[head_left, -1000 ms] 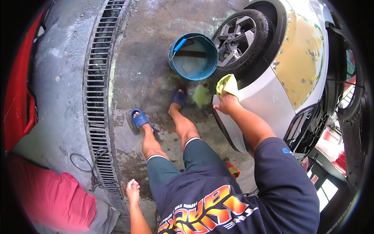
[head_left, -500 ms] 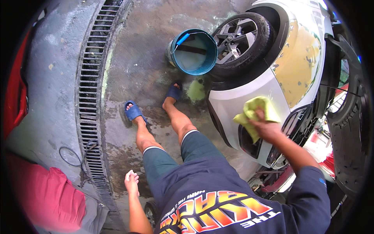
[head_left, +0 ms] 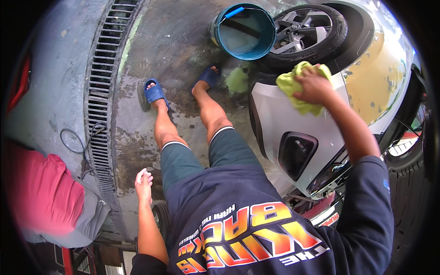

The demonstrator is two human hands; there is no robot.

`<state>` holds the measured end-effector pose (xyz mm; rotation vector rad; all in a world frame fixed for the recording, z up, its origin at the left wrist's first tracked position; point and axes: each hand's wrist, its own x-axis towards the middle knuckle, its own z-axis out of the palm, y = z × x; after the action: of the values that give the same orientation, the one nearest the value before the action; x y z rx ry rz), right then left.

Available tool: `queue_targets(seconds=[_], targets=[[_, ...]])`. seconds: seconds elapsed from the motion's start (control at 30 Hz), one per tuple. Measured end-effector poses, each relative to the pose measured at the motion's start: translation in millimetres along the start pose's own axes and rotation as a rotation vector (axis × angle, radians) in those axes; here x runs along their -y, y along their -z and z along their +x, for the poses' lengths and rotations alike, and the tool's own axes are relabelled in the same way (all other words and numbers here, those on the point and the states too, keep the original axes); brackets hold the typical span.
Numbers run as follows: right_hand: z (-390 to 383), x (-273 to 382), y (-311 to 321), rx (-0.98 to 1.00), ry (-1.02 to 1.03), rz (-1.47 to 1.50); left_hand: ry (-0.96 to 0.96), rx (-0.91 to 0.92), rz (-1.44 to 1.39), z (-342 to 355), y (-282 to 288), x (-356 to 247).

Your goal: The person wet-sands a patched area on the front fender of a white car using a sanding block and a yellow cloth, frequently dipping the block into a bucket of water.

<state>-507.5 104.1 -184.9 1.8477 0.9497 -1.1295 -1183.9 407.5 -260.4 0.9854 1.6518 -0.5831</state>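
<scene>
My right hand (head_left: 315, 86) presses a crumpled yellow-green cloth (head_left: 288, 85) against the white bumper (head_left: 270, 107) of a car, close to the wheel arch. The fingers are bent over the cloth, and part of it spreads out below them. Above a dark recess (head_left: 298, 153) in the bumper, the painted surface looks wet or glossy. Beside the cloth, the fender carries a tan, patchy area (head_left: 371, 85) with bare spots. My left hand (head_left: 144, 183) hangs low by my left thigh, its fingers curled in and no object visible in them.
A blue bucket (head_left: 267, 46) of cloudy water stands against the car's wheel (head_left: 305, 32). A drain grate (head_left: 104, 98) runs along the floor at left, with a black cable (head_left: 73, 144) across it. Red fabric (head_left: 48, 192) covers something at lower left; a red vehicle part (head_left: 20, 85) shows beyond.
My right hand has moved the cloth up the bumper toward the wheel, uncovering the dark recess. The view has shifted, so bucket and wheel sit higher and farther right. My left hand stays low.
</scene>
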Motion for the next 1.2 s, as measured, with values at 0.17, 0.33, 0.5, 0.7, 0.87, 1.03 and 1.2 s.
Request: queue_targets(seconds=[0.17, 0.33, 0.5, 0.7, 0.87, 1.03, 1.2], targets=[[107, 92, -74, 0.184, 0.064, -0.071, 0.052, -0.02, 0.066, -11, 7, 6], [216, 139, -162, 0.229, 0.054, -0.081, 0.012, -0.072, 0.109, -8, 20, 11], [255, 170, -228, 0.324, 0.191, -0.099, 0.085, -0.105, 0.154, -1, 18, 7], [86, 194, -249, -0.016, 0.468, -0.231, -0.036, -0.069, 0.129, -12, 5, -35], [-40, 105, -142, -0.18, 0.376, -0.185, -0.175, -0.022, 0.028, -14, -11, -67], [-89, -11, -9, -0.34, -0.093, 0.026, -0.311, -0.021, 0.031, 5, -44, -125], [-67, -49, 37, -0.314, -0.07, -0.012, -0.454, -0.012, 0.061, 25, -77, -182]])
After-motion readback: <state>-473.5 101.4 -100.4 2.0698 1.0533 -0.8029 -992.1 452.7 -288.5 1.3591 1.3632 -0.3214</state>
